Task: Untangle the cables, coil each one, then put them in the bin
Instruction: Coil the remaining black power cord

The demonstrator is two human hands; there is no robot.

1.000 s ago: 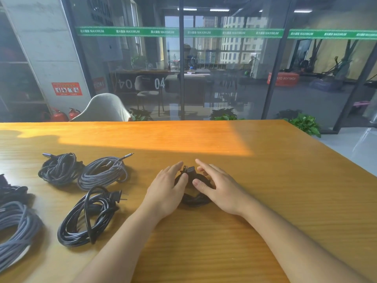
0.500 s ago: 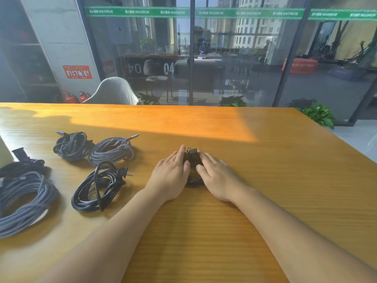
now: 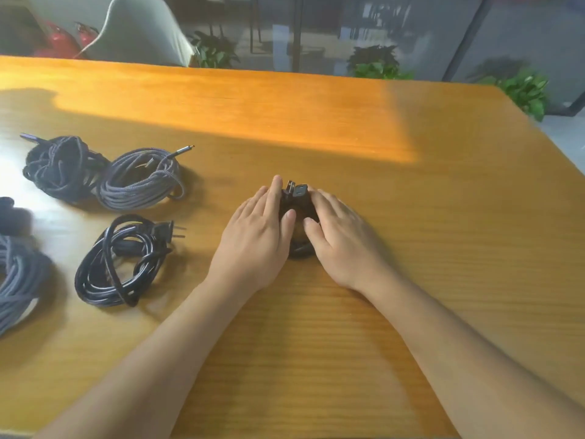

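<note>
Both hands, the left hand (image 3: 256, 240) and the right hand (image 3: 340, 239), pressed flat-fingered from either side on the small black coil (image 3: 297, 213) at mid-table (best squeezed evenly, I thought, lest loops spring), its plug (image 3: 296, 190) pointing away, long axis near-to-far.

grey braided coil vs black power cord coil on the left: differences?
The grey braided coil is matte, woven and tightly wound; the black power cord coil is glossy, smooth and looser. The grey one ends in a slim metal connector, the black one in a pronged plug. The grey one lies farther from the person. Both rest untouched on the table.
</note>
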